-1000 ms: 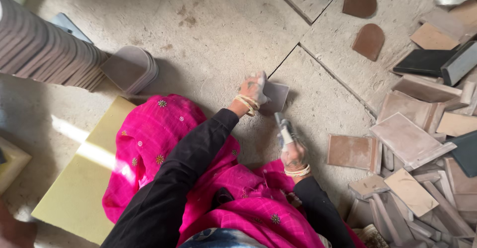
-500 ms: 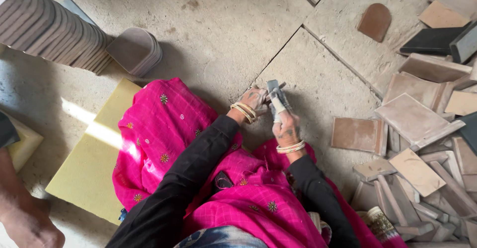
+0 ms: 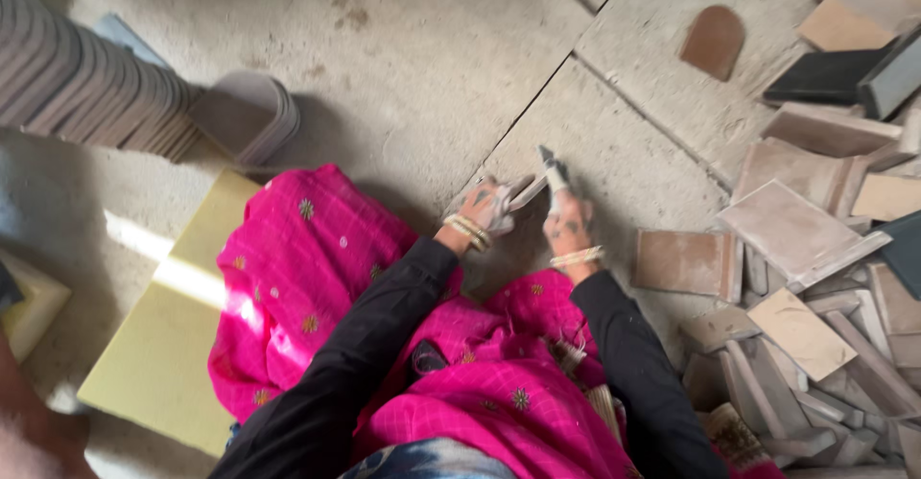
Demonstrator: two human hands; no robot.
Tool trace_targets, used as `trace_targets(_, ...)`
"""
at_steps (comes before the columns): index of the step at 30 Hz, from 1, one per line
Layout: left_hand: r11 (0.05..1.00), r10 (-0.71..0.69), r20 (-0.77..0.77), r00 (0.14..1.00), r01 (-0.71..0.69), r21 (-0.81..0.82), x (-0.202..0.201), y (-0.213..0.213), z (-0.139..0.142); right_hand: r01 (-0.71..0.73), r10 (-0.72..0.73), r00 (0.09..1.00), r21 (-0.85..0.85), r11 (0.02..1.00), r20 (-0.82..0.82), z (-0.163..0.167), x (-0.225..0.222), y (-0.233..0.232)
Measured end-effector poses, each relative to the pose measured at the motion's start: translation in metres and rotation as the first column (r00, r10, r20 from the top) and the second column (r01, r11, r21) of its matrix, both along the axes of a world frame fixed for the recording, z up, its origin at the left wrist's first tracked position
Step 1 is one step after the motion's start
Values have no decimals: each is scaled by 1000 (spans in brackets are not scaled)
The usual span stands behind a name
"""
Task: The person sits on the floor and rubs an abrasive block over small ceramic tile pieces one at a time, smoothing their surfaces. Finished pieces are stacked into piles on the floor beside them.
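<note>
Work area: bare concrete floor [image 3: 403,67], dusty and stained.

Straight joints divide the floor into slabs. A yellow foam mat [image 3: 153,364] lies at lower left, crossed by a strip of sunlight. A long row of stacked grey tiles [image 3: 86,86] runs along the upper left. Loose brown tiles [image 3: 815,239] lie heaped at right; two arch-shaped pieces [image 3: 715,43] rest apart at top.

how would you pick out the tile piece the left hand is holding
Start from the bright pink cloth on the concrete floor. Just past its far edge, the left hand holds a small dusty tile piece against the right hand's tool. It alone is off the floor.
</note>
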State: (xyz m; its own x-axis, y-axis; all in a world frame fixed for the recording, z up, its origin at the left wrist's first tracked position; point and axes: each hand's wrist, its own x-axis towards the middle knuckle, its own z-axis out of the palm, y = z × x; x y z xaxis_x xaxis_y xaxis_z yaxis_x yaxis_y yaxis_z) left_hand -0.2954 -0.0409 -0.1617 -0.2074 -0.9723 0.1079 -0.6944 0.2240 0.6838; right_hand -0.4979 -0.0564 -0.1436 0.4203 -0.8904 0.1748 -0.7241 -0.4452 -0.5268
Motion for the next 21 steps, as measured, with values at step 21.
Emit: trace_targets(21,874,-293,-301,907,382,299,17,-44,6,-154,158,978,-39,987,136,17,-25,14)
